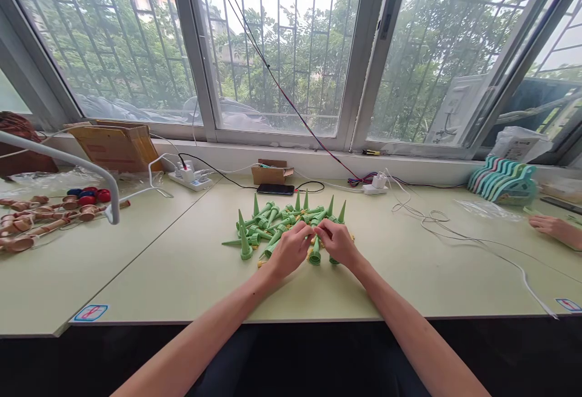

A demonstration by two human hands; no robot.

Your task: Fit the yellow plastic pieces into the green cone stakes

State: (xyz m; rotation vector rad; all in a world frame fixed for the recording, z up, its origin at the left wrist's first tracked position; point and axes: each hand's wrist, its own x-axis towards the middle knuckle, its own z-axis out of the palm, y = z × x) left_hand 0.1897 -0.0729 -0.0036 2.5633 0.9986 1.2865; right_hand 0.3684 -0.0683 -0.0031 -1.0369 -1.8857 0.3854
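Observation:
Many green plastic cone spikes with ribbed round caps (244,244) lie heaped on the pale table, some standing point up. Small yellow pieces (260,263) are scattered among them. Over the front of the heap, my left hand (291,250) and my right hand (337,243) meet with fingertips pinched together. Whatever sits between the fingers is too small and covered to make out. Just beneath the hands a green spike (314,256) lies with its open round end toward me.
Behind the heap are a phone (275,189) and a small cardboard box (271,172). Wooden kendama toys (27,224) lie at left near a white metal arm (91,163). White cables (473,239) cross the right side, near teal hangers (502,182) and another person's hand (555,229).

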